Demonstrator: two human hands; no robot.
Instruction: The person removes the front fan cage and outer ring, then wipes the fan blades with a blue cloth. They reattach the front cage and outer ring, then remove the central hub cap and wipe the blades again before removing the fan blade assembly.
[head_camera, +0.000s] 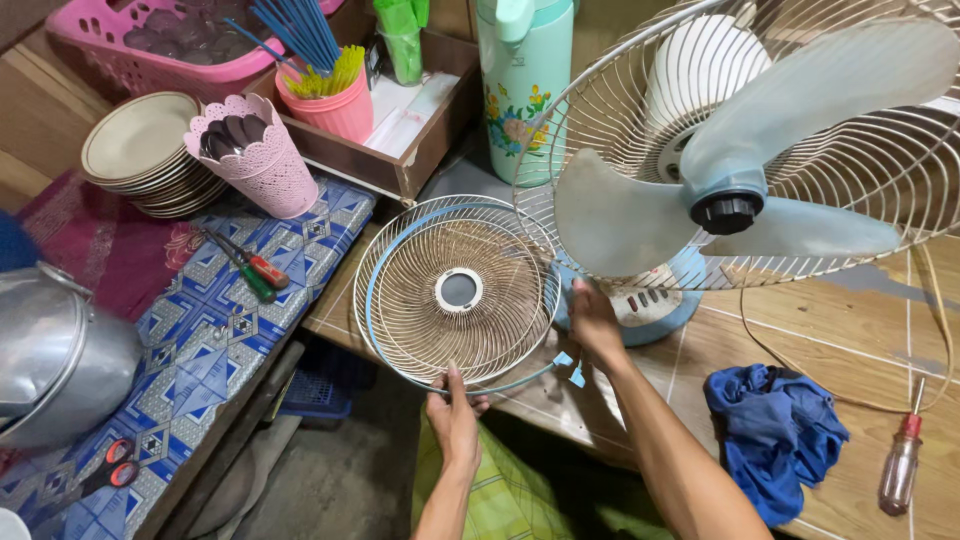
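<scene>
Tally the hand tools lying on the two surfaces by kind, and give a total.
Screwdrivers: 3, two crossed on the patterned cloth, one green-handled and one red-handled, and a clear-handled one on the wooden table.
Scissors: 1, on the patterned cloth.
Total: 4

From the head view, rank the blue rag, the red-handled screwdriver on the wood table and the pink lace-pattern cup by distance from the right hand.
From the right hand:
1. Blue rag, lower right on the wood table.
2. Red-handled screwdriver, far right, past the rag.
3. Pink lace-pattern cup, upper left beside the plates.
</scene>
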